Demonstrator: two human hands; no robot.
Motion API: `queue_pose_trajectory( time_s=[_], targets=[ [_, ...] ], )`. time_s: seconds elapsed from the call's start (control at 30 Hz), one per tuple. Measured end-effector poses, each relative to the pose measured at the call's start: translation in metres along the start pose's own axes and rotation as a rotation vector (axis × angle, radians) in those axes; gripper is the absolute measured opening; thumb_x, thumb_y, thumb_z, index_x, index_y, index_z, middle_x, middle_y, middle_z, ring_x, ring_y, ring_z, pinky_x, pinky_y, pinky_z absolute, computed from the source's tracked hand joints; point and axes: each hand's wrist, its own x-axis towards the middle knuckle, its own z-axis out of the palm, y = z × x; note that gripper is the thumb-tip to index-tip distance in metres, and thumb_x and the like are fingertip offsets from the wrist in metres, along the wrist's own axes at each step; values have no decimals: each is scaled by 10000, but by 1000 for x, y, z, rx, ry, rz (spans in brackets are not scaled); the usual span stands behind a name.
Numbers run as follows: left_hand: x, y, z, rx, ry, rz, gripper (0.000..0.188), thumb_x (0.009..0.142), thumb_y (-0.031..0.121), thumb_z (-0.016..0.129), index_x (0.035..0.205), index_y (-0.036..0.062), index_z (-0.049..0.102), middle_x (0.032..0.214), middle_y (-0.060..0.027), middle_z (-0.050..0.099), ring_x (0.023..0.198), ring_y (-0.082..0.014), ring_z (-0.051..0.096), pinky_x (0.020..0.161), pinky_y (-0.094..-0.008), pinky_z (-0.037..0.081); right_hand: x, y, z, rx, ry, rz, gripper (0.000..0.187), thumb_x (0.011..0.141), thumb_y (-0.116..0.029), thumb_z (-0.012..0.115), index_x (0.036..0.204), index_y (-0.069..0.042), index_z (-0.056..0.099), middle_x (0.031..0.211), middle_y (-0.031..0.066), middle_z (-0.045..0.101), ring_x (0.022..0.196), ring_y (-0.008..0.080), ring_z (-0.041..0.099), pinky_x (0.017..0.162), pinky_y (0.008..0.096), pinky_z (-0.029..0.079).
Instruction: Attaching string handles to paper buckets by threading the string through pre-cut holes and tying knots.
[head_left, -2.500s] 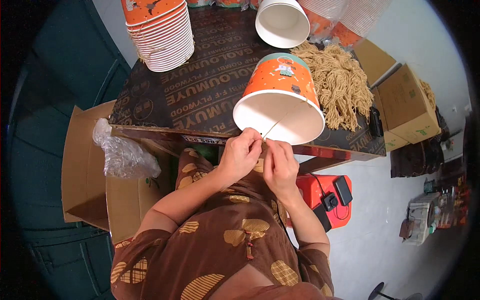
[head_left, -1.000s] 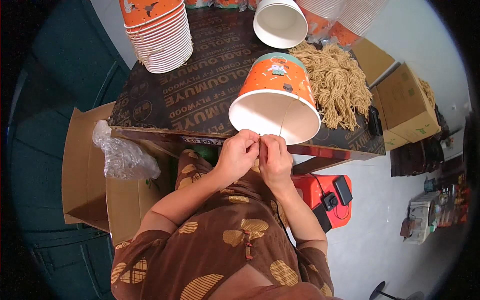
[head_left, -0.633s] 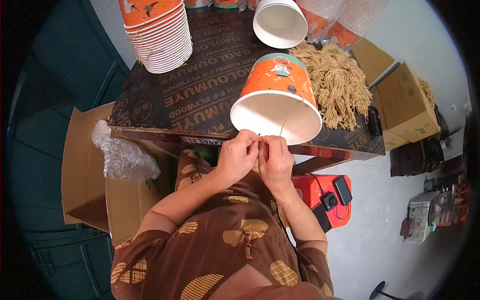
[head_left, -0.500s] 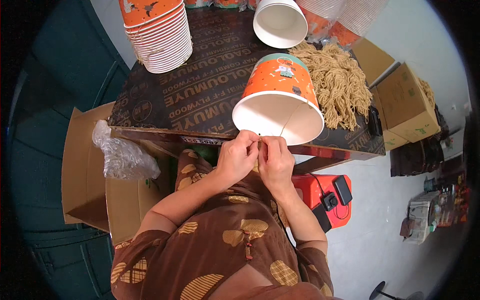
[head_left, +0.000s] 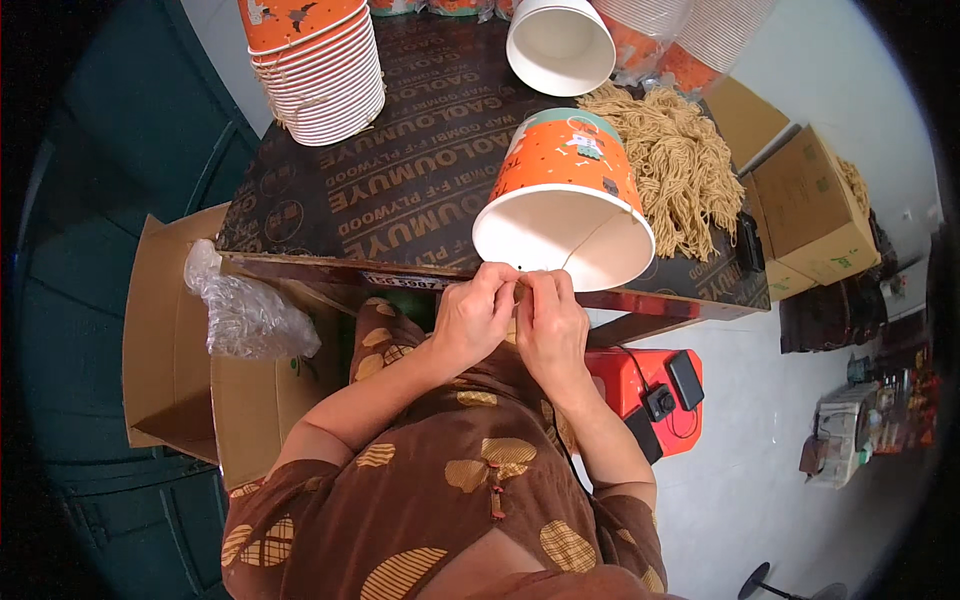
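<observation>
A large orange paper bucket (head_left: 560, 160) with a white rim lies tipped on its side at the table's front edge, its mouth facing me. A thin tan string (head_left: 588, 243) crosses its white inside and runs down to my fingers. Just below the rim, my left hand (head_left: 474, 318) is closed in a pinch. My right hand (head_left: 553, 325) pinches right beside it, fingertips nearly touching. Both appear to grip the string, though its end is mostly hidden by the fingers. Behind the bucket to the right lies a pile of tan strings (head_left: 685, 170).
On the dark plywood table (head_left: 400, 170) stand a stack of orange buckets (head_left: 318, 95) at left and a white bucket (head_left: 560, 50) at the back. An open cardboard box (head_left: 170, 340) with a plastic bag (head_left: 255, 315) is at left. A red stool (head_left: 625, 375) holds small devices at right.
The orange bucket has shifted slightly to the right and rolled a little. My hands stay pinched together in nearly the same place.
</observation>
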Motion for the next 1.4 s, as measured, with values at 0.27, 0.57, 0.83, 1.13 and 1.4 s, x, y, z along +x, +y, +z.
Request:
queue_pose_trajectory(
  time_s=[0.27,0.57,0.83,1.13,1.4],
  targets=[
    [0,-1,1,-28,-45,-38,184,884,-60,582,1051,-4,531,774,-155,684,676,-220,697,599,-327,525,4,-1,-6,60,-117,90,231,800,58,560,1019,-14,571,950,194,569,726,413,625,609,494,517],
    [-8,-4,0,-93,-67,-10,224,872,-99,561,1066,-13,491,858,-137,670,784,-171,688,659,-289,534,5,1,-6,93,-141,115,229,803,49,561,1021,-23,570,952,195,571,742,418,626,625,505,515],
    [-16,-11,9,-201,-63,-76,260,870,-123,583,1088,-28,478,930,-116,665,853,-117,661,735,-259,549,6,-1,-8,89,-145,134,218,818,38,563,1027,-25,570,964,201,576,746,429,628,640,506,520],
    [-13,-9,9,-141,-7,-21,206,878,-76,624,1057,-22,540,872,-87,672,760,-98,644,654,-252,534,6,0,-7,105,-135,124,204,825,39,560,1022,-13,572,965,203,582,740,430,627,639,508,519],
    [-6,-2,6,-74,70,16,114,864,-55,644,957,-12,594,763,-108,657,641,-142,639,578,-282,511,6,-1,-6,107,-129,124,202,822,45,563,1015,-12,574,956,205,582,745,432,626,633,502,519]
  ],
)
